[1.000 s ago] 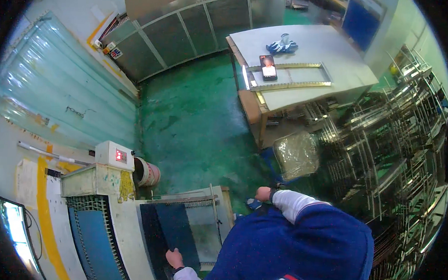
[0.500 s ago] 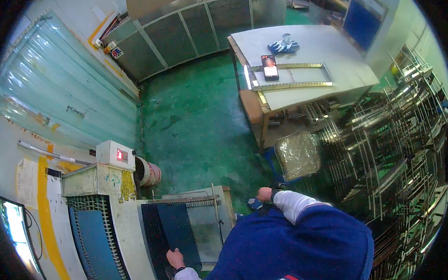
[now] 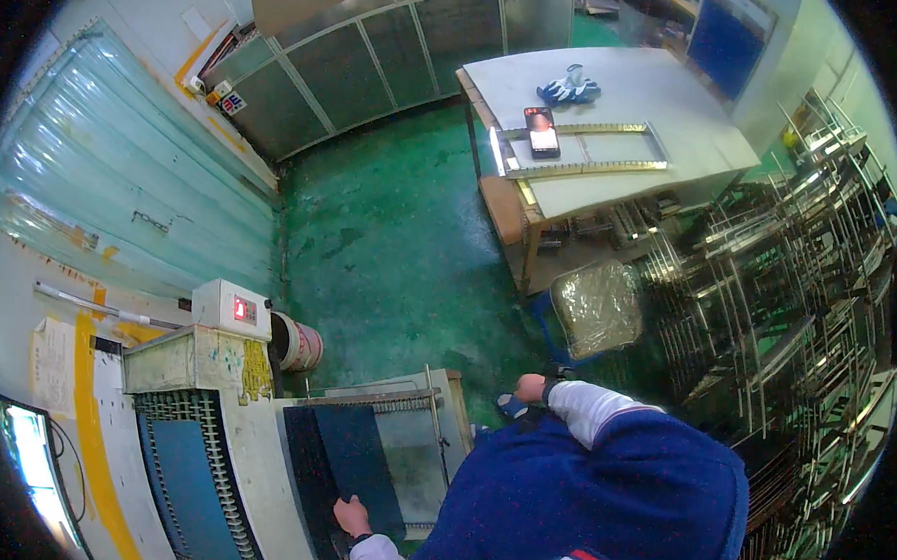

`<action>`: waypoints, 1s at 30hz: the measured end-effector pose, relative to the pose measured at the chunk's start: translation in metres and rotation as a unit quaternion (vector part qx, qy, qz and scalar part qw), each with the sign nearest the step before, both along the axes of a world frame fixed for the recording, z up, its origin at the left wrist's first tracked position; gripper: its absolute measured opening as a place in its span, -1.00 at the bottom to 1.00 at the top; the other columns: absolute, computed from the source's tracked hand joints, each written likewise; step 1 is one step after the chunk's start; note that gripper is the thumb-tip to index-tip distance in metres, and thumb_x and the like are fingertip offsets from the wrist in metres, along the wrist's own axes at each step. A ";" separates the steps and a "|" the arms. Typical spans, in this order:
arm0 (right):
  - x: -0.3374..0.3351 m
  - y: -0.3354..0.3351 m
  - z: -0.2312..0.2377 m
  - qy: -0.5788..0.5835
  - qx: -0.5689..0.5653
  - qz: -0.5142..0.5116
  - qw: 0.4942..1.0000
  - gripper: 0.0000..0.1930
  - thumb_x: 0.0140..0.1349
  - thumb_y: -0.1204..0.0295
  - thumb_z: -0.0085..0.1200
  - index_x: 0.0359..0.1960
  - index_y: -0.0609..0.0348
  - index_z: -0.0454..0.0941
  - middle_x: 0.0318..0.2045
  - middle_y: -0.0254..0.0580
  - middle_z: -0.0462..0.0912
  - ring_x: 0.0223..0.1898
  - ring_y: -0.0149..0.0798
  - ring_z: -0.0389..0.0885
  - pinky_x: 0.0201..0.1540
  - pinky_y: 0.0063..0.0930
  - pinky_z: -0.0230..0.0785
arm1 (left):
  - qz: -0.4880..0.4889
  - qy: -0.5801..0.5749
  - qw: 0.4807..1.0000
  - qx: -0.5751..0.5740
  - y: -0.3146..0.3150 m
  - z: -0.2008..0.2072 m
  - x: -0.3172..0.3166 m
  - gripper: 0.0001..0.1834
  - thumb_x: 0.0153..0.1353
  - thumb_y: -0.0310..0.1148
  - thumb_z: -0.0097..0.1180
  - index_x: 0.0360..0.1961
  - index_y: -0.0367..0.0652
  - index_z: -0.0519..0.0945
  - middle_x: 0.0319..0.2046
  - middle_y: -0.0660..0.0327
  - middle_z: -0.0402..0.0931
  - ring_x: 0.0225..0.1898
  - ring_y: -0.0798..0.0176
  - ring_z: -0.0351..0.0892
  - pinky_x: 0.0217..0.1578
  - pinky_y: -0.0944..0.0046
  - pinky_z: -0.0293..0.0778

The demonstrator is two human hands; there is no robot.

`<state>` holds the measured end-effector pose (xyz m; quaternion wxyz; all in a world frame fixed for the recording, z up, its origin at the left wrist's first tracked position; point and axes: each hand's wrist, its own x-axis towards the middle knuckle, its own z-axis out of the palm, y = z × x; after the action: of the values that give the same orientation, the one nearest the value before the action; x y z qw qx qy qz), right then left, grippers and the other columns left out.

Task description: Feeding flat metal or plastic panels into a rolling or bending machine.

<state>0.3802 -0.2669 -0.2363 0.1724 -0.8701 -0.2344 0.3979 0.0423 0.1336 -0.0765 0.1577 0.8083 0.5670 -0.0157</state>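
My left hand [image 3: 352, 516] is closed, thumb on top, at the seam between a black ribbed strip [image 3: 311, 474] and a dark blue sheet [image 3: 358, 454]. Its curled fingers hide whatever they hold. Both pieces lie on a low bench [image 3: 415, 469] with a metal rail along its side. Out to the right, above the floor near the chair, my right hand [image 3: 530, 388] is curled closed with a dark band at the wrist. Nothing shows sticking out of it, and its inner side is hidden.
A machine [image 3: 160, 362] with a conveyor and a white control box [image 3: 231, 309] stands left. A bucket [image 3: 297, 343] is behind it. The white table [image 3: 695, 141] bears a phone [image 3: 540, 134], gloves [image 3: 569, 88] and a metal frame [image 3: 614, 167]. A plastic-wrapped chair [image 3: 595, 308] and metal racks [image 3: 788, 295] stand right.
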 end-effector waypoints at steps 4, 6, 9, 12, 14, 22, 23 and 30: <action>-0.002 -0.001 0.006 0.013 -0.012 -0.028 0.999 -0.65 -0.12 0.18 -0.08 -0.55 0.24 0.55 -0.51 0.08 0.54 -0.41 0.04 0.51 -0.34 -0.20 0.34 | 0.007 0.009 1.000 -0.004 -0.022 0.039 0.027 -0.63 -0.11 -0.36 0.13 -0.36 -0.50 0.46 -0.34 -0.23 0.44 -0.24 -0.17 0.43 -0.27 0.11 0.34; -0.002 0.001 0.011 0.013 -0.020 -0.022 0.999 -0.65 -0.12 0.17 -0.08 -0.55 0.25 0.55 -0.50 0.08 0.54 -0.41 0.04 0.51 -0.33 -0.20 0.34 | 0.002 0.015 1.000 0.003 -0.017 0.032 0.021 -0.61 -0.11 -0.34 0.13 -0.34 -0.52 0.45 -0.33 -0.24 0.43 -0.23 -0.17 0.42 -0.25 0.11 0.33; -0.003 0.002 0.020 0.022 -0.015 -0.025 0.999 -0.65 -0.13 0.17 -0.08 -0.54 0.25 0.55 -0.50 0.08 0.54 -0.41 0.04 0.51 -0.33 -0.20 0.34 | 0.000 0.017 1.000 0.012 -0.015 0.028 0.016 -0.58 -0.11 -0.33 0.13 -0.32 -0.54 0.43 -0.32 -0.24 0.43 -0.22 -0.17 0.42 -0.23 0.11 0.33; -0.003 0.003 0.030 0.031 -0.012 -0.031 0.999 -0.64 -0.13 0.17 -0.07 -0.53 0.25 0.55 -0.50 0.08 0.54 -0.40 0.04 0.51 -0.32 -0.19 0.34 | 0.008 0.005 1.000 0.010 -0.013 0.023 0.015 -0.56 -0.11 -0.31 0.14 -0.33 -0.54 0.43 -0.32 -0.23 0.43 -0.22 -0.18 0.41 -0.23 0.10 0.33; -0.003 0.003 0.030 0.030 -0.013 -0.029 0.999 -0.64 -0.14 0.16 -0.07 -0.53 0.24 0.55 -0.50 0.07 0.54 -0.40 0.03 0.51 -0.32 -0.19 0.34 | 0.011 0.004 1.000 0.011 -0.012 0.021 0.014 -0.56 -0.11 -0.30 0.15 -0.33 -0.54 0.43 -0.34 -0.23 0.43 -0.23 -0.18 0.41 -0.24 0.09 0.33; -0.012 0.004 -0.006 -0.105 0.070 0.000 0.992 -0.75 -0.28 0.20 0.02 -0.86 0.08 0.48 -0.84 -0.15 0.40 -0.81 -0.17 0.31 -0.74 -0.23 0.11 | -0.023 0.012 0.998 0.058 -0.008 0.009 0.004 -0.56 -0.13 -0.25 0.17 -0.40 -0.50 0.45 -0.40 -0.21 0.43 -0.29 -0.21 0.41 -0.29 0.07 0.33; -0.013 0.003 -0.012 -0.060 0.032 -0.013 0.998 -0.73 -0.23 0.17 0.00 -0.76 0.12 0.50 -0.74 -0.09 0.45 -0.68 -0.11 0.38 -0.61 -0.23 0.19 | -0.016 0.013 0.998 0.055 -0.007 0.007 0.002 -0.57 -0.13 -0.25 0.17 -0.41 -0.50 0.45 -0.40 -0.21 0.43 -0.29 -0.21 0.41 -0.29 0.07 0.33; -0.010 -0.001 0.008 -0.019 0.037 0.024 0.999 -0.69 -0.18 0.19 -0.09 -0.73 0.21 0.51 -0.68 0.03 0.48 -0.62 -0.04 0.45 -0.56 -0.19 0.25 | -0.001 -0.001 1.000 0.019 -0.018 0.026 0.017 -0.62 -0.13 -0.31 0.16 -0.49 -0.53 0.44 -0.45 -0.24 0.44 -0.34 -0.20 0.44 -0.36 0.07 0.32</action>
<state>0.3699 -0.2683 -0.2278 0.1902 -0.8646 -0.2728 0.3767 0.0590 0.1157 -0.0506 0.1433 0.8119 0.5659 -0.0044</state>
